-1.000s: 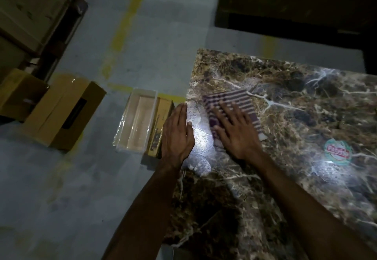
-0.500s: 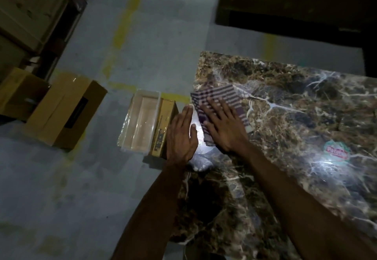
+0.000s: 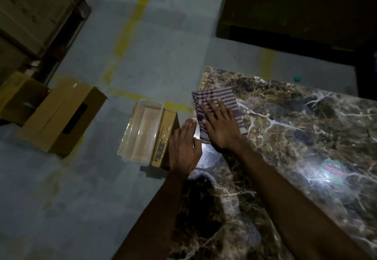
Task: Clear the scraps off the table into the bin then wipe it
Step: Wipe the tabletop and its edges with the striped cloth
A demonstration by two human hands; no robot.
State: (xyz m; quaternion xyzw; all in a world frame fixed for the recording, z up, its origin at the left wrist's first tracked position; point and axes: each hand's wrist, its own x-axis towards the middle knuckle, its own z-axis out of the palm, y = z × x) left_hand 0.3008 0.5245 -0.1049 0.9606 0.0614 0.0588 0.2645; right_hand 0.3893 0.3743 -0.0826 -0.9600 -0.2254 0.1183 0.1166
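Wiping the marble worktop toward its left edge, above the bin on the floor.

The dark veined worktop [image 3: 295, 137] fills the right and lower frame; no scraps show on it, so the wiping step seems to be in hand. On the floor just left of its edge sits a clear plastic bin [image 3: 142, 131] against a cardboard box [image 3: 165, 137], likely placed to catch what is swept off. The striped cloth [image 3: 216, 100] lies flat at centre frame, near the worktop's far left corner. The right hand [image 3: 221, 129] presses it, fingers straight and spread. The left hand [image 3: 184, 149] rests at the edge, fingers straight, holding nothing, probably bracing.
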